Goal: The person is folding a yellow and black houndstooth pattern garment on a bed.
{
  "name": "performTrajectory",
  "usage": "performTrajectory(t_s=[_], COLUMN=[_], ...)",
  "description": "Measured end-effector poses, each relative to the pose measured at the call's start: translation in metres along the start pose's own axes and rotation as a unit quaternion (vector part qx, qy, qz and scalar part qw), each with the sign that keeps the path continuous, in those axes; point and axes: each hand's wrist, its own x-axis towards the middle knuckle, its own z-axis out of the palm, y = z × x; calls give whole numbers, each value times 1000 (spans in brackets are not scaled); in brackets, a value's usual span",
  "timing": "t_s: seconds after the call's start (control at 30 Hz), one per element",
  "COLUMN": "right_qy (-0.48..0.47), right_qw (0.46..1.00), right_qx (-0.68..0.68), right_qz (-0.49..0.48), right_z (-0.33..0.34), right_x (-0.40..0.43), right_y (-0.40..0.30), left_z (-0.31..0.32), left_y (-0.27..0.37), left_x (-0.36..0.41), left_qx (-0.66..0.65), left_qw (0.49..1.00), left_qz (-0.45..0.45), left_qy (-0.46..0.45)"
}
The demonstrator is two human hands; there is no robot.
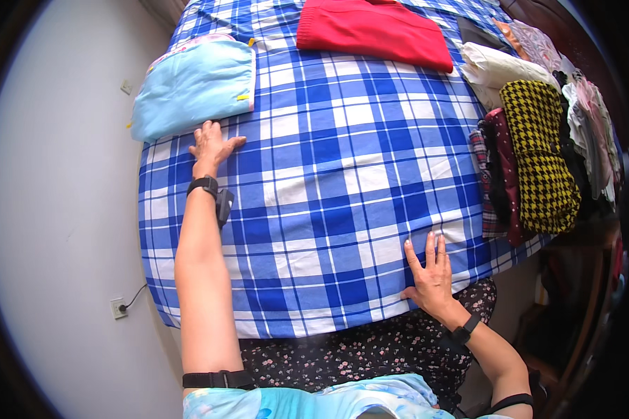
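A blue, white and light-blue plaid sheet (314, 209) covers the bed before me. My left hand (210, 145) is spread on it at the left, palm down, its fingertips at the lower edge of a folded light-blue cloth (194, 89) with pink trim and small yellow tabs. Nearer to me on the right, my right hand (431, 277) rests near the bed's front edge, fingers apart, holding nothing. A folded red knitted garment (372, 31) lies at the far middle of the bed.
Along the right side lie folded clothes: a yellow-and-black houndstooth garment (540, 152), a dark red dotted one (507, 173) and a cream one (508, 65). A white wall (68, 173) with a plugged-in socket (118, 308) borders the left. A wooden cabinet (592, 314) stands at lower right.
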Motion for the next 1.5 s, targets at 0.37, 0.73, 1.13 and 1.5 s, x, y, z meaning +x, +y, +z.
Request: performTrajectory(t_s=[0.37, 0.73, 1.13, 1.5], right_qy=[-18, -16, 56, 110], right_qw=[1000, 998, 991, 911], right_qx=[13, 43, 110, 363], right_qz=[16, 41, 56, 160], right_z=[9, 11, 25, 39], right_x=[-2, -3, -11, 10], right_y=[8, 7, 11, -32], left_z=[15, 32, 15, 57], left_y=[-10, 64, 59, 12], left_x=[-88, -268, -389, -339], left_qx=[-68, -68, -228, -308], left_qw=[984, 922, 844, 947], left_qz=[164, 379, 431, 88], left_qy=[20, -39, -222, -33])
